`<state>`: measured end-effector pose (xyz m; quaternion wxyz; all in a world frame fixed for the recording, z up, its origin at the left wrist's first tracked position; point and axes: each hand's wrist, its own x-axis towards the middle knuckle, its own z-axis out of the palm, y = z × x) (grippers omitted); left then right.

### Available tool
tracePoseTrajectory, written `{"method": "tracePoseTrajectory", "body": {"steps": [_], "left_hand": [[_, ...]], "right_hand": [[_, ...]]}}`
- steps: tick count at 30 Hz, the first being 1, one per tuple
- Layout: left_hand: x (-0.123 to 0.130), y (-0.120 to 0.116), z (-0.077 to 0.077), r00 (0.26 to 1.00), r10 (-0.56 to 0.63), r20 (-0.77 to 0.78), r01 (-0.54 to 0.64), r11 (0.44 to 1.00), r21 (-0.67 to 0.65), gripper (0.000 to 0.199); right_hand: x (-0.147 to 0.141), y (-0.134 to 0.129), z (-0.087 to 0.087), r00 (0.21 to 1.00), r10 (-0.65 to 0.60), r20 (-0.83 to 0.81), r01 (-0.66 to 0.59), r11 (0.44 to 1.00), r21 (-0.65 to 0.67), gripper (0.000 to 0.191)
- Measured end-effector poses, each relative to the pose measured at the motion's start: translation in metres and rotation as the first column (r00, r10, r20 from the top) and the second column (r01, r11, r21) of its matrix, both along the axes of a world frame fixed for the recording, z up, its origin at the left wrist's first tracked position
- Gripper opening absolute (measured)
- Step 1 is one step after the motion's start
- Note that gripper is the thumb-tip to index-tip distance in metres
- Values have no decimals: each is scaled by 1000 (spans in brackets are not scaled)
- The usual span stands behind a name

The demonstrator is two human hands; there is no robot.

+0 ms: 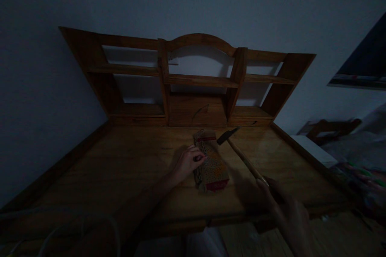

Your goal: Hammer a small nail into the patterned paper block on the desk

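Note:
A hammer (pixel 241 155) with a wooden handle and dark metal head is gripped near its handle's end by my right hand (pixel 283 200). Its head hangs above the desk, just right of a flat tan piece (pixel 215 164) patterned with dots, with red bands at both ends and dark zigzag lines along the left side. Over that piece's left side is my left hand (pixel 191 158), thumb and forefinger pinched together. Whatever sits between those fingertips is too small and dark to make out.
The wooden desk (pixel 135 160) carries a shelf hutch (pixel 199 82) along its back, against the wall. A white surface (pixel 313 150) and a wooden chair back (pixel 331 128) are at the right. A pale curved tube or cable (pixel 113 225) shows at the lower left.

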<state>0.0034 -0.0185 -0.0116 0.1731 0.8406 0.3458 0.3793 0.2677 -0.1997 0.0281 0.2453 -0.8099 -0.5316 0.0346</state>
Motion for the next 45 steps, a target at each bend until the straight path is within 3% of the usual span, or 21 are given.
{"method": "tracePoseTrajectory", "body": {"steps": [5,10,17,21,25,31,39,45], "left_hand": [[0,2,-4,1000,12,-16,-12,1000,15,19],[0,1,-3,999,20,-34,-19,1000,24,19],[1,0,-4,999,20,-41,-19,999,26,17],[1,2,-9,999,10,-36,-9,1000,30,17],[2,3,-12,1000,13,-23,-12,1000,23,17],[1,1,-8,999,16,-46,-15,1000,25,20],[-1,4,-12,999,9,-36,-10,1000,-16,18],[1,2,-10,999,25,-41,-26,999,-22,19]], "right_hand": [[-4,-9,8,992,2,127,-17,993,119,49],[-4,-12,10,984,81,159,-112,974,196,46],[-10,-11,-2,913,205,353,-237,970,51,39],[-8,-15,3,892,219,395,-275,957,90,40],[-11,-15,7,913,174,370,-240,960,141,42],[-18,-14,-6,908,222,354,-258,964,58,38],[-16,-16,-2,957,193,216,-240,947,215,40],[-19,-14,-8,936,222,274,-243,969,47,41]]}}
